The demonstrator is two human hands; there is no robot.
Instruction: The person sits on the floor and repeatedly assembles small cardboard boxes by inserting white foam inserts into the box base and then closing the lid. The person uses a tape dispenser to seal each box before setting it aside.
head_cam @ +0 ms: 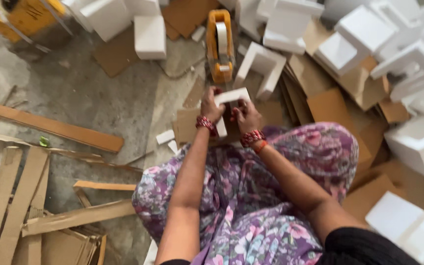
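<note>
1. Here, your left hand [211, 109] and right hand [245, 115] meet in front of your knees, and both are pinched onto the same white foam piece [231, 96].
2. The foam piece is L-shaped: its long bar runs left to right across the top, tilted slightly up toward the right, and a shorter leg drops down between your two hands.
3. Your left hand grips the corner where bar and leg join, fingers curled over the top edge. Your right hand holds just beside it, thumb and fingers closed on the bar's lower edge.
4. Neither hand is nearer; both touch the piece, left at its left end, right toward its middle.
5. Straight ahead of the foam, well within reach, an orange tape dispenser [220, 44] lies on the cardboard sheets [330, 105], its long axis pointing away from you.
6. Another foam bracket [261, 66] sits just right of the dispenser.
</note>
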